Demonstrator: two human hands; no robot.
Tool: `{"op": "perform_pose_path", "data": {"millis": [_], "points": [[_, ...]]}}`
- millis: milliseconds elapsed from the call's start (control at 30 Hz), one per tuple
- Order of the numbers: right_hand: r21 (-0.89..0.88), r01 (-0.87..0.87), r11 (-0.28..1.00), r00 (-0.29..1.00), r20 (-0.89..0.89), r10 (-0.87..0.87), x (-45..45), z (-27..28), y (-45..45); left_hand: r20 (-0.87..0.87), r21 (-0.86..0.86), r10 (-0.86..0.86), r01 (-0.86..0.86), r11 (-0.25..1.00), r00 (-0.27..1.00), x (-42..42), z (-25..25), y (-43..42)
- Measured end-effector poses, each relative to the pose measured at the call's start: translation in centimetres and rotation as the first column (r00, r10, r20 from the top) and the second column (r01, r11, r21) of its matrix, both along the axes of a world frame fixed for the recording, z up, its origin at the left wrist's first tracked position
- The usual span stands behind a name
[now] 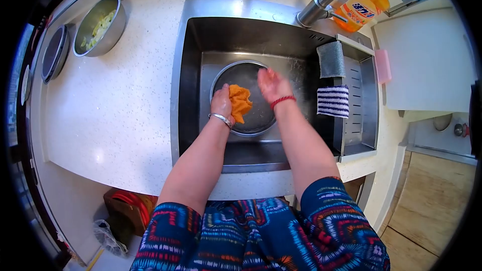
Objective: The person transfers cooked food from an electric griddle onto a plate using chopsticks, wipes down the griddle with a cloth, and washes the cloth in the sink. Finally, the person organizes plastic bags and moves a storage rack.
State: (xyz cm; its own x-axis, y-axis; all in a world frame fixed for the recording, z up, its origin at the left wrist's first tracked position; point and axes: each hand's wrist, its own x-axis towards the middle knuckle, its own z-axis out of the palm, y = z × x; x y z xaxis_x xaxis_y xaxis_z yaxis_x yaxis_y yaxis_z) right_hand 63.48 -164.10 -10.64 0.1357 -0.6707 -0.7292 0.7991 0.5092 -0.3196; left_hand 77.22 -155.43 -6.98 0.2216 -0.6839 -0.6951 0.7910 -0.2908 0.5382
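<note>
My left hand (221,102) is closed on a crumpled orange cloth (241,103), over the left side of a round metal basin (250,134). The basin sits in the stainless steel sink (231,160); its interior looks dark, and I cannot tell how much water is in it. Above the basin's right side is my right hand (274,85), apart from the cloth. Motion smears its fingers, and nothing shows clearly in them. A silver bracelet is on the left wrist and a red one on the right.
A grey mesh cloth (331,60) and a striped cloth (333,101) hang over the sink's right divider. Behind stand the faucet (314,12) and an orange detergent bottle (361,9). A metal bowl of chopped food (113,32) is at the counter's back left.
</note>
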Motion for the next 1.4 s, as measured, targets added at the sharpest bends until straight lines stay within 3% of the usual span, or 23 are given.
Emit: {"op": "perform_pose_path", "data": {"millis": [33, 67, 133, 167, 200, 233, 267, 333, 667, 733, 867, 933, 967, 1033, 1133, 1167, 1233, 1367, 1400], "points": [[-0.154, -0.043, 0.987, 0.998, -0.043, 0.037, 0.0, 2.3, -1.2, 0.000, 0.001, 0.001, -0.001, 1.000, 1.000, -0.1, 0.3, 0.1], [-0.153, -0.041, 0.987, 0.999, -0.042, 0.035, -0.1, 2.9, -2.3, -0.004, 0.007, -0.005, 0.005, 1.000, 1.000, -0.2, 0.8, 0.1], [-0.204, -0.010, 0.979, 0.952, -0.300, -0.053, -0.4, 3.9, -4.7, -0.003, 0.000, -0.017, 0.017, 1.000, 1.000, -0.2, 0.9, -0.2], [-0.211, -0.008, 0.977, 0.953, -0.299, -0.056, -1.3, 2.5, -5.7, -0.038, -0.007, -0.013, 0.013, 1.000, 0.999, -0.2, 0.4, -0.2], [-0.237, -0.457, 0.857, 0.529, -0.847, 0.049, -2.4, 0.3, -6.4, -0.074, -0.009, -0.009, 0.009, 1.000, 0.997, -0.3, -0.1, -0.1], [0.052, -0.757, 0.651, -0.144, -0.986, -0.089, -3.0, -1.2, -6.9, -0.073, -0.011, -0.010, 0.009, 1.000, 0.997, -0.3, 0.4, 0.0], [0.052, -0.757, 0.651, -0.143, -0.986, -0.089, -2.7, -0.8, -6.7, -0.068, -0.008, -0.014, 0.014, 1.000, 0.998, -0.5, 1.6, 0.0], [0.155, -0.771, 0.618, -0.332, -0.926, -0.181, -2.3, -0.1, -6.1, -0.065, 0.002, -0.015, 0.015, 1.000, 0.998, -0.7, 1.9, -0.1], [0.211, -0.746, 0.631, -0.455, -0.854, -0.252, 0.7, 0.0, -5.8, -0.079, -0.029, -0.060, 0.058, 0.998, 0.995, -0.9, 1.6, -0.1], [0.633, -0.614, 0.472, -0.696, -0.716, 0.056, 0.5, 1.3, -5.9, -0.085, -0.019, -0.067, 0.065, 0.998, 0.994, -0.8, 1.5, 0.0], [0.591, -0.542, 0.598, -0.625, -0.759, 0.183, -0.9, 3.0, -5.5, -0.099, -0.044, -0.068, 0.064, 0.997, 0.993, -0.9, 1.5, -0.1], [0.397, -0.637, 0.661, -0.499, -0.866, 0.040, -1.5, 2.2, -5.5, -0.105, -0.040, -0.056, 0.052, 0.998, 0.993, -1.0, 1.7, -0.1], [0.397, -0.638, 0.660, -0.500, -0.865, 0.037, -1.5, 2.0, -5.4, -0.099, -0.041, -0.067, 0.063, 0.997, 0.993, -1.0, 1.8, -0.1], [0.112, -0.857, 0.504, -0.300, -0.902, -0.310, -1.1, 1.5, -5.1, -0.087, -0.040, -0.078, 0.075, 0.996, 0.993, -1.0, 1.9, -0.1], [0.024, -0.820, 0.572, -0.340, -0.825, -0.452, -0.6, -1.2, -6.3, -0.088, -0.037, -0.070, 0.067, 0.997, 0.994, -1.0, 2.1, 0.0], [0.020, -0.820, 0.573, -0.336, -0.827, -0.451, -0.9, -3.0, -6.8, -0.077, -0.030, -0.071, 0.069, 0.997, 0.994, -1.0, 2.2, 0.0], [0.343, -0.778, 0.527, -0.588, -0.692, -0.418, -2.0, -5.6, -7.4, -0.068, -0.020, -0.075, 0.074, 0.997, 0.995, -1.0, 2.4, 0.0], [0.253, -0.821, 0.511, -0.468, -0.811, -0.352, -0.9, 1.7, -5.5, -0.078, -0.043, -0.045, 0.041, 0.998, 0.996, -1.1, 2.4, -0.1], [0.235, -0.809, 0.539, -0.396, -0.895, -0.204, -0.2, 3.5, -4.7, -0.076, -0.045, -0.028, 0.024, 0.999, 0.997, -1.1, 2.3, -0.1]]}}
